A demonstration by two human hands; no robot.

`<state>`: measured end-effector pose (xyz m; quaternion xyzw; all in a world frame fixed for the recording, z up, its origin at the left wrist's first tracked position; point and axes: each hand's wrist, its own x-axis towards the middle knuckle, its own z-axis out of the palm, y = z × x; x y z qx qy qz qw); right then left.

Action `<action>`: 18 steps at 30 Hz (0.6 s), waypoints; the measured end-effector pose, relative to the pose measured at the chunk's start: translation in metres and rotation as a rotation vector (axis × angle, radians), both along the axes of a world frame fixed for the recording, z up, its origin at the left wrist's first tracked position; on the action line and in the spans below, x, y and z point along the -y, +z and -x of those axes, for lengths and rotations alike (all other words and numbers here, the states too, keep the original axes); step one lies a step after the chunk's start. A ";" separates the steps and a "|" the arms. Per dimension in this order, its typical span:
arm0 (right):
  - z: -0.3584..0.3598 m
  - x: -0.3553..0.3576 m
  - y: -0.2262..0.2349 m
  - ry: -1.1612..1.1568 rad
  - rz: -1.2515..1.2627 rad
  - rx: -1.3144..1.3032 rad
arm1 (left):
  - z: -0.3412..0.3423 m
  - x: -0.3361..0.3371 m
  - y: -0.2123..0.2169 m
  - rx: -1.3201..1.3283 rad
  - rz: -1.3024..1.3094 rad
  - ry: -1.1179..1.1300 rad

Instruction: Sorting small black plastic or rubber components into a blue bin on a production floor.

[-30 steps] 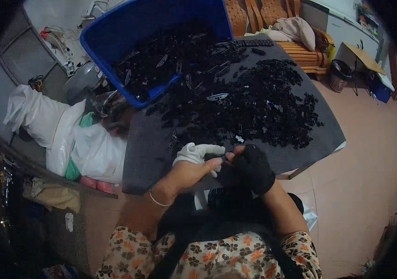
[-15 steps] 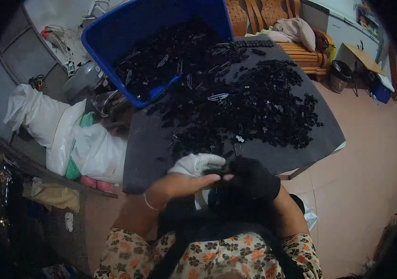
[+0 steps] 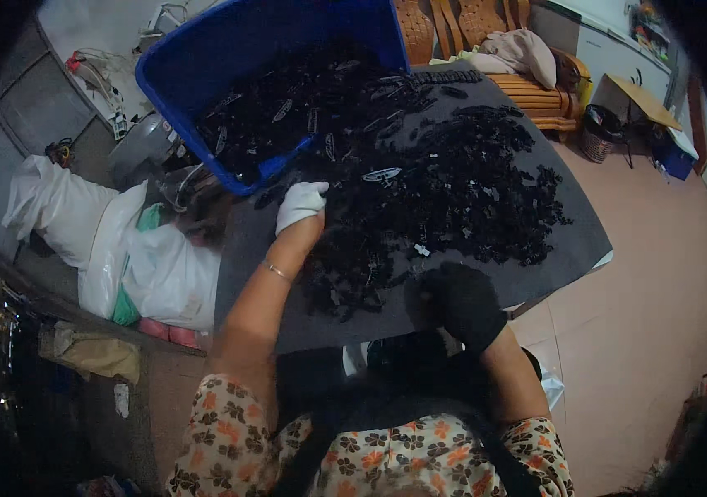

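Note:
My left hand (image 3: 299, 206), in a white glove, reaches out over the left edge of a heap of small black plastic parts (image 3: 469, 166). Its fingers are curled together, and whatever they hold is hidden beneath the glove. Closer to my body, my right hand (image 3: 463, 306) in a black glove hovers above the near edge of the grey-covered table (image 3: 238, 282). The right fingers are smeared and dark, so their grip does not show. A pale piece (image 3: 421, 250) lies just beyond that hand, and a longer clear-and-black piece (image 3: 382, 175) rests farther back on the heap.
A blue bin (image 3: 196, 124) lies tipped toward the table, with black parts spilling out. White sacks (image 3: 163, 277) stand at the left. A wooden bench (image 3: 527, 99) and a dark wastebasket (image 3: 600, 137) are at the back right.
My hands were together near the front edge of the table. The left has moved forward and left to the heap near the bin, while the right has shifted slightly right.

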<state>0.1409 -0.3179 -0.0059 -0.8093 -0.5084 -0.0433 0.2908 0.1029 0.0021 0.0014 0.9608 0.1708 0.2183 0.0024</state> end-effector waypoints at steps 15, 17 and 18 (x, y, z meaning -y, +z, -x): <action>-0.010 -0.014 -0.027 0.180 -0.508 -0.204 | 0.073 0.099 0.010 0.358 1.645 -0.387; -0.003 -0.016 -0.011 0.206 -0.517 -0.285 | 0.076 0.107 0.014 0.270 1.478 -0.285; 0.000 -0.017 -0.006 0.224 -0.524 -0.364 | 0.077 0.110 0.015 0.177 1.311 -0.192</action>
